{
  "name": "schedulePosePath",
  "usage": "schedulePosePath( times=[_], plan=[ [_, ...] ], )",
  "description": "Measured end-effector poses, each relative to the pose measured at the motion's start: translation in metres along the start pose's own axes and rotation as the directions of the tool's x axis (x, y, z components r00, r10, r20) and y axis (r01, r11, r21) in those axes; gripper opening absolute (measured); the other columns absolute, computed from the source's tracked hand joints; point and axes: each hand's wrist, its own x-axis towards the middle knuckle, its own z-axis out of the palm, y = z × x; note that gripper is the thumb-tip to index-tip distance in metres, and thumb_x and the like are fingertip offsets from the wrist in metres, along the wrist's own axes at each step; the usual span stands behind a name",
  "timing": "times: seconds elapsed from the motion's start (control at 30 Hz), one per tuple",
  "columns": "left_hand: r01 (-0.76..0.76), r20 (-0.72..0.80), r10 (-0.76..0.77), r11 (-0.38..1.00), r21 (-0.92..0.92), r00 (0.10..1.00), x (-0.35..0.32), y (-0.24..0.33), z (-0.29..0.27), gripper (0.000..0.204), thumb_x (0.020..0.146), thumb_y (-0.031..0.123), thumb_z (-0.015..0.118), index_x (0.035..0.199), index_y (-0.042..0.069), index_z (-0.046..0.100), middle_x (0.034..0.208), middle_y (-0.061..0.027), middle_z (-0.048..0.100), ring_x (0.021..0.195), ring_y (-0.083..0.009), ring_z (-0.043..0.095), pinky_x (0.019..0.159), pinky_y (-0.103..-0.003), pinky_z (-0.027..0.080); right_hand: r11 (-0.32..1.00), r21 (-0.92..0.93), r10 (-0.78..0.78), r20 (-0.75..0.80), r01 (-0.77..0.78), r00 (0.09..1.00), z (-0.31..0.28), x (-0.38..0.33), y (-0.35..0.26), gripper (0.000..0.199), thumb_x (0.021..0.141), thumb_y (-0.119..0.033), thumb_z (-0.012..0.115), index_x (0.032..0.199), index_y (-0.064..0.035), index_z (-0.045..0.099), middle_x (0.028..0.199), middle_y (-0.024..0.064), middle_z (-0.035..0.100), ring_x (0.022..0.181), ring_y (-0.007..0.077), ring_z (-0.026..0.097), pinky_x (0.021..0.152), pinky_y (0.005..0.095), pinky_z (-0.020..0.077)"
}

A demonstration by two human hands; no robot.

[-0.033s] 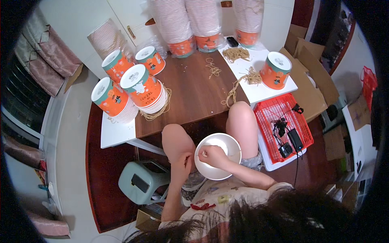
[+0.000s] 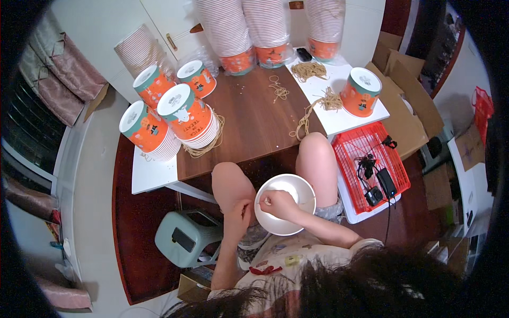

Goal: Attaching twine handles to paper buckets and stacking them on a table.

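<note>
A white-lined paper bucket (image 2: 283, 225) rests in my lap between my knees, its mouth facing up. My right hand (image 2: 281, 205) reaches over the opening to the bucket's left inner side, thumb and fingers pinched together near the rim. Just outside that same side is my left hand (image 2: 237, 218), its fingers curled and drawn together. What either hand pinches is too small to make out. A thin pale strand seems to run along the bucket's right inner wall.
Upside-down orange and teal buckets (image 2: 183, 114) stand stacked at the table's left, another (image 2: 361, 93) at its right. Tan cord bundles (image 2: 308, 71) lie nearby. Tall wrapped bucket stacks (image 2: 268, 32) line the back. A red basket (image 2: 366, 169) holds black adapters; a grey-green stool (image 2: 172, 233) stands left.
The fingers of my left hand have shifted slightly. My right hand and the bucket stay in place.
</note>
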Motion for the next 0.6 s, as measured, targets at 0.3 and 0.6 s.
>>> schedulePosePath(
  times=[0.3,0.6],
  plan=[
    [-0.017,0.014,0.017,1.000,-0.019,1.000,0.004,-0.003,0.005,0.016,0.078,0.008,0.053,0.092,0.002,0.060,0.089,-0.0147,0.061,0.083,-0.0290,0.058,0.073,-0.035,0.046,0.999,-0.015,0.037,0.022,-0.036,0.999,0.000,0.001,0.000,0.014,0.069,-0.023,0.061,0.073,-0.0103,0.062,0.065,0.0113,0.060,0.060,0.0283,0.059,0.056,0.0371,0.0472],
    [-0.149,0.040,0.149,0.989,-0.013,0.988,0.007,-0.023,0.013,0.015,0.077,0.005,0.053,0.091,0.000,0.057,0.089,-0.0152,0.059,0.083,-0.0305,0.057,0.073,-0.036,0.045,0.999,0.030,0.031,0.040,-0.032,0.999,0.001,0.001,-0.004,0.013,0.071,-0.022,0.059,0.073,-0.0089,0.062,0.070,0.0123,0.062,0.063,0.0302,0.060,0.059,0.0390,0.0477]
  ],
)
